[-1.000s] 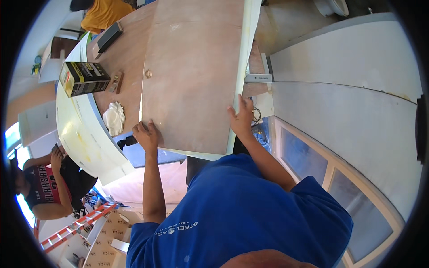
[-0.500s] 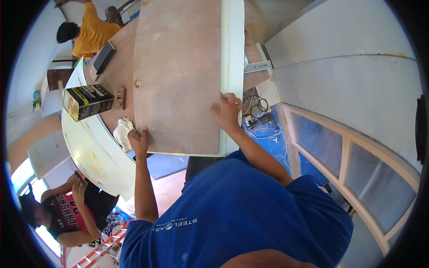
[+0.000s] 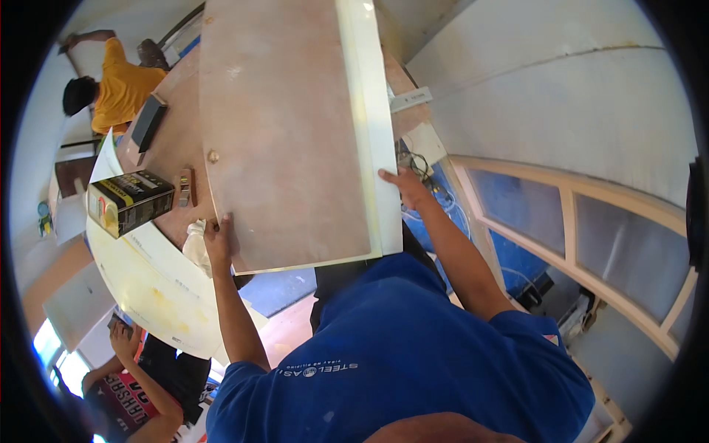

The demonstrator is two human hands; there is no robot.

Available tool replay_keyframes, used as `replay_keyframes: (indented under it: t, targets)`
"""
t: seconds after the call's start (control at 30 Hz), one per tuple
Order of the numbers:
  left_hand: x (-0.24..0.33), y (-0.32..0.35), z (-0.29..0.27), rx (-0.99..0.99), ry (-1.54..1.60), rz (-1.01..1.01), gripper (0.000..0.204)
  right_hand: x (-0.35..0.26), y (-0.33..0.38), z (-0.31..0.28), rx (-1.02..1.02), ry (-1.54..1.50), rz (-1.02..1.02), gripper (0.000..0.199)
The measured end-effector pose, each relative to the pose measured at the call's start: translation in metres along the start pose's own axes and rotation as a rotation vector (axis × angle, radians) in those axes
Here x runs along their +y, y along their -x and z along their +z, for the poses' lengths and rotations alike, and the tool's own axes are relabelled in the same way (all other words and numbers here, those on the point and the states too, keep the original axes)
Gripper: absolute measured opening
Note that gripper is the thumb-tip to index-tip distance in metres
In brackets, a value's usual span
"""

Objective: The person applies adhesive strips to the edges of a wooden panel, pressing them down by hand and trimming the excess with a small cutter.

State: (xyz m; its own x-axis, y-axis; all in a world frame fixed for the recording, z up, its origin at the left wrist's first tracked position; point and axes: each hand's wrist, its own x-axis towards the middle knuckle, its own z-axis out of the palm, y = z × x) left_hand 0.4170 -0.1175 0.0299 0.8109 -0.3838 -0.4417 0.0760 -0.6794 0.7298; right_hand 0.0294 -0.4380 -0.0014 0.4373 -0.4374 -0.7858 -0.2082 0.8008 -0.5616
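A large brown wooden panel [image 3: 288,140] with a pale cream edge strip on its right side lies in front of me, partly over a bench. My left hand [image 3: 219,238] grips its near left edge, fingers curled over the rim. On the cream right edge, near the lower corner, rests my right hand [image 3: 404,186], gripping too. A small round knob [image 3: 213,156] sits on the panel's left side. My blue shirt fills the lower view.
A rectangular dark and yellow tin can [image 3: 129,201] stands on the cream-edged bench [image 3: 148,288] at left, beside a white rag [image 3: 196,247]. A person in yellow [image 3: 118,85] works far left; another person in a dark shirt [image 3: 136,391] crouches below. A framed glass panel [image 3: 591,236] leans at right.
The panel has shifted and now looks larger and nearer. Both hands keep their grip on its edges. The person in yellow has come into fuller view.
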Motion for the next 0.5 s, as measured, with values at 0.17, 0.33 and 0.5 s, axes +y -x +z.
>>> replay_keyframes:
  t: [0.17, 0.33, 0.5]
  targets:
    - [0.003, -0.011, 0.004, 0.093, -0.061, 0.056, 0.039, 0.011, -0.012, 0.005, -0.023, 0.013, -0.150, 0.041]
    - [-0.007, -0.008, 0.003, 0.161, 0.295, -0.146, 0.031, -0.045, 0.007, -0.018, 0.021, -0.003, -0.240, 0.042]
    - [-0.018, 0.004, 0.003, 0.224, 0.433, -0.169, 0.026, -0.143, 0.026, -0.069, 0.055, 0.248, -0.231, 0.050]
